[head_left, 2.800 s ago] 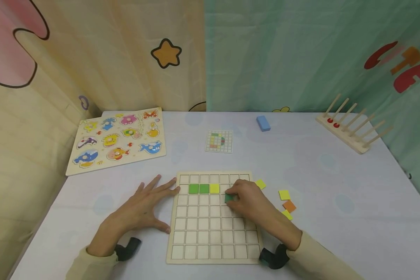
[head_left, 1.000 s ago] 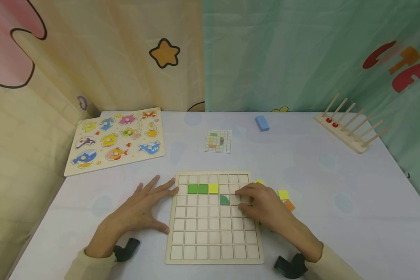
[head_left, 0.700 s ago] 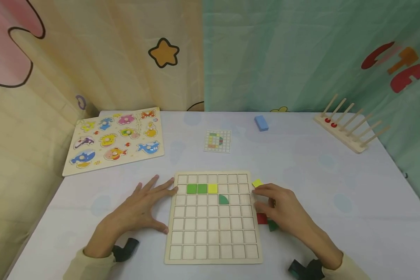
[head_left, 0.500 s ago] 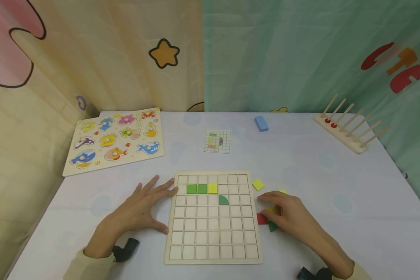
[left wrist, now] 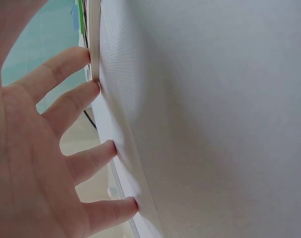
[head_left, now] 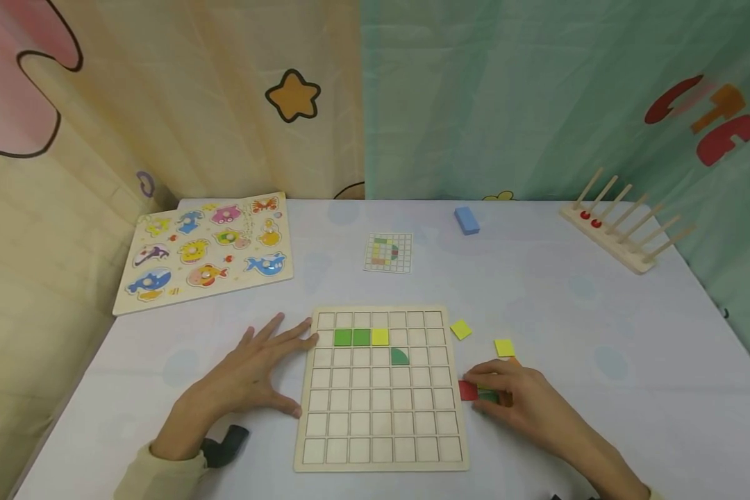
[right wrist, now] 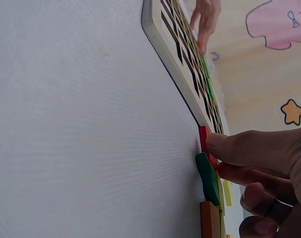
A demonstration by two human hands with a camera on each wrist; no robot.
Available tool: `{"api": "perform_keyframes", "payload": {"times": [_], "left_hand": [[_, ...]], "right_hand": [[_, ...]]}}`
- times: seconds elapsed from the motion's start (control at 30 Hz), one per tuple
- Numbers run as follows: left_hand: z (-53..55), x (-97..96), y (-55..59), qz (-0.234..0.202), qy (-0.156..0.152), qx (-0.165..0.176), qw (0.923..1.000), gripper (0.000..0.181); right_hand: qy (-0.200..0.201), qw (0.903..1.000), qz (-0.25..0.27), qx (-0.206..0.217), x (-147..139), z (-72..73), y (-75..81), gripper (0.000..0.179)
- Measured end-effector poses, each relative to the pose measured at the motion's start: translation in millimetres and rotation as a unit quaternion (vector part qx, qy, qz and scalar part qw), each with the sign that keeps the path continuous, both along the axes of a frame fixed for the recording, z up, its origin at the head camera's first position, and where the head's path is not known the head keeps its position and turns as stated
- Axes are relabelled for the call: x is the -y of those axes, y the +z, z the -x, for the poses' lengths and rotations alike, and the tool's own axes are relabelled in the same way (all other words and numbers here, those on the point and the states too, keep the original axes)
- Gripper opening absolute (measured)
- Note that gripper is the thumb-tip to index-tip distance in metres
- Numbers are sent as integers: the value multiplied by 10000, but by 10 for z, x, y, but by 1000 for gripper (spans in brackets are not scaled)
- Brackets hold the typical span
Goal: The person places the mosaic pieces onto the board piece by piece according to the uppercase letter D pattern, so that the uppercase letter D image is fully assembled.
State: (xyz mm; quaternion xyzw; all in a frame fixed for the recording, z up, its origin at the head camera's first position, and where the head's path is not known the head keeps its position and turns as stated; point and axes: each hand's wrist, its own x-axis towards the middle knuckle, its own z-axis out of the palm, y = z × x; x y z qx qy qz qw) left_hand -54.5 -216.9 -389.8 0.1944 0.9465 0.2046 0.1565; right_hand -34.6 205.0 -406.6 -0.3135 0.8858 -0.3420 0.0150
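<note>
A wooden grid board point(head_left: 381, 420) lies in front of me. Its second row holds two green square tiles point(head_left: 353, 337) and a yellow tile point(head_left: 380, 337); a dark green quarter-circle tile point(head_left: 399, 357) sits one row lower. My left hand point(head_left: 246, 378) is spread along the board's left side, fingertips and thumb touching its edge. Beside the right edge, my right hand point(head_left: 525, 396) pinches a red tile point(head_left: 468, 390) between thumb and index finger. Another dark green piece point(right wrist: 208, 178) lies against the red tile, partly hidden by the hand in the head view.
Loose yellow tiles point(head_left: 504, 348) and a mostly covered orange tile point(head_left: 514, 361) lie right of the board. Behind it are a small pattern card point(head_left: 389, 253) and a blue block point(head_left: 467, 221). An animal puzzle point(head_left: 206, 250) stands back left, a peg rack point(head_left: 612, 239) back right.
My right hand has let go of the dark green quarter-circle tile on the board. It has moved right and toward me, to the red tile. My left hand stays in place.
</note>
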Motion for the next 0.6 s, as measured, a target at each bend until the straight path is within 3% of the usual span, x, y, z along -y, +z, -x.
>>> {"api": "perform_keyframes", "payload": {"times": [0.23,0.4,0.6], "left_hand": [[10,2,-9,-44,6,36,10000,110],[6,6,-3,-60,-9,39,10000,109],[3,13,-2,-77,-20,26,10000,109]], "right_hand": [[-93,9999,-91,-78,10,-12,-17,34],[-396,9978,-370,-373,27,-29,-19,33],[-804,9930,-754,-427,67,-47,0,31]]}}
